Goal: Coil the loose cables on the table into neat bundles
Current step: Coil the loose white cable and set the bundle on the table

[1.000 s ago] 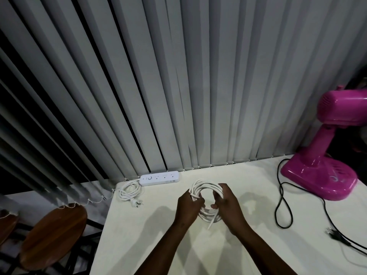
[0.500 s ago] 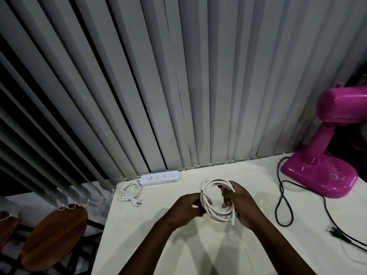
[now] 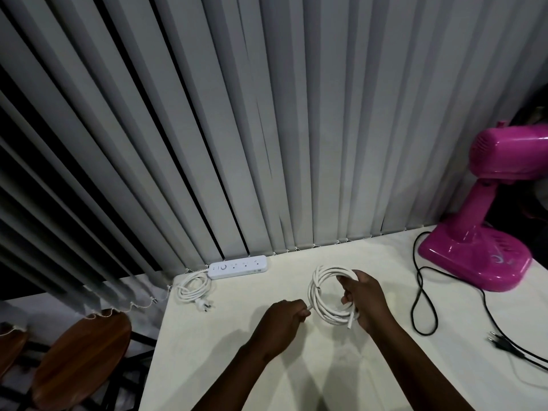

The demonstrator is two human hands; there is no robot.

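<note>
Both hands are wrapped around the white cable (image 3: pixel 318 284): its coil is gripped by the right hand (image 3: pixel 366 301), one loose end pinched by the left hand (image 3: pixel 284 317) above the table (image 3: pixel 237 336).

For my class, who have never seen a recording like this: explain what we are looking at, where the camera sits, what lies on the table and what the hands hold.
There is no machine here, only a person's two bare hands. The single camera is worn on the head and looks forward and down. The right hand grips a coil of white cable; the left hand pinches that cable's end beside the coil. On the pale table lie a white power strip with its own cord bundled, and a pink fan whose black cable lies loose, ending in a plug. Grey blinds hang behind, and wooden stools stand to the left.
</note>
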